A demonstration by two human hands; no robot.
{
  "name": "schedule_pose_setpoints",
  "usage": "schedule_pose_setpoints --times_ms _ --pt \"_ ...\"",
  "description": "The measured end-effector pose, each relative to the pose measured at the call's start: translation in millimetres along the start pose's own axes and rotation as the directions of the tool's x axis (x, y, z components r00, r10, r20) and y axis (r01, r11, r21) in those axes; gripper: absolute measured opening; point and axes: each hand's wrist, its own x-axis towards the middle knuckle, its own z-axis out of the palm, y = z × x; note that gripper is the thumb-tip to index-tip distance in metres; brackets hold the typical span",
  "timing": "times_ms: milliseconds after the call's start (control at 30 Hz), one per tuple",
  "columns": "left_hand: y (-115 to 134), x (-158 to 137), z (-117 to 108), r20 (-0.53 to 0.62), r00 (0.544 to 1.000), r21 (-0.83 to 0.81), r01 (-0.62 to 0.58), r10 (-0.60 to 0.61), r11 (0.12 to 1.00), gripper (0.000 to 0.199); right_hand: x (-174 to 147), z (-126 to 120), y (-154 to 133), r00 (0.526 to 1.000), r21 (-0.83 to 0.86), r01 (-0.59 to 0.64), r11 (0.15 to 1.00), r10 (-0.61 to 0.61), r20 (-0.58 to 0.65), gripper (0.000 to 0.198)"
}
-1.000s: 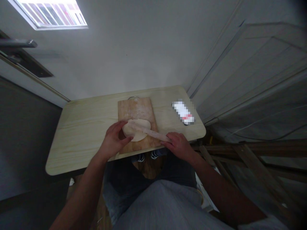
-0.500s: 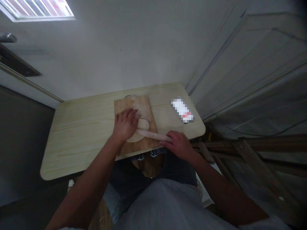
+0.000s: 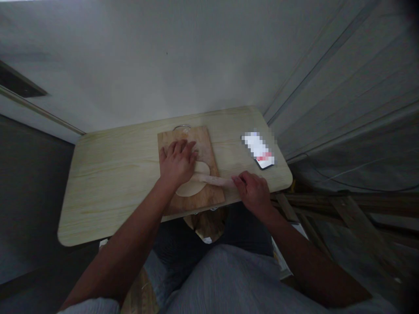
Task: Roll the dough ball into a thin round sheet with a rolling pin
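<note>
A pale flat round of dough (image 3: 190, 188) lies on the wooden cutting board (image 3: 196, 203). Across it runs a thin, floury rolling pin (image 3: 216, 179). My right hand (image 3: 255, 192) is closed around the pin's right end, out past the board's edge. Over the dough's upper left part lies my left hand (image 3: 178, 161), its fingers spread toward the far side of the board. The pin's left end disappears near that palm, and I cannot make out whether the palm presses on it. White flour dusts the board beyond my fingers.
The board rests on a pale wood-grain table (image 3: 108, 183) with rounded corners, set against a white door. A phone (image 3: 260, 150) with a pixelated screen lies at the right. A metal handle ring (image 3: 182, 127) shows at the board's far end. Wooden beams (image 3: 353, 209) stand at the right.
My left hand's fingers have spread and reach a little further over the board. My right hand stays on the pin's end, its grip now more bunched. The view has tilted slightly downward.
</note>
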Motion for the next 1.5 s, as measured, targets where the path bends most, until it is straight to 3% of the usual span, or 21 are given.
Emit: schedule_pose_setpoints --times_ms 167,367,700,967,1167,1367,1500 --pt "1 20 3 -0.028 0.999 0.011 -0.018 0.019 1.000 0.045 10 -1 -1 0.997 -0.025 -0.068 0.997 0.067 -0.050 0.051" --pt "3 34 5 -0.108 0.994 -0.008 0.022 -0.023 1.000 0.041 26 -4 -2 0.985 0.057 -0.145 0.988 0.150 -0.083 0.048" --pt "1 9 5 -0.233 0.972 -0.102 0.007 -0.031 0.995 0.039 6 -5 -4 0.992 0.052 -0.103 0.993 0.106 -0.064 0.046" --pt "11 -17 -6 -0.208 0.969 -0.161 0.104 -0.136 0.981 0.040 -5 -12 10 0.993 0.299 -0.033 0.954 -0.002 0.115 0.042" --pt "29 -41 -3 -0.100 0.995 -0.117 0.002 -0.014 0.993 0.043 -7 -10 27 1.000 0.293 -0.008 0.956 0.005 0.008 0.041" --pt "36 -36 3 -0.049 0.998 -0.017 0.045 -0.046 0.999 0.050 -11 5 20 0.977 0.223 -0.024 0.974 0.070 -0.201 0.046" --pt "36 -24 7 -0.054 0.996 -0.014 0.068 -0.069 0.998 0.051 -11 12 13 0.965 0.148 -0.056 0.987 0.092 -0.245 0.047"
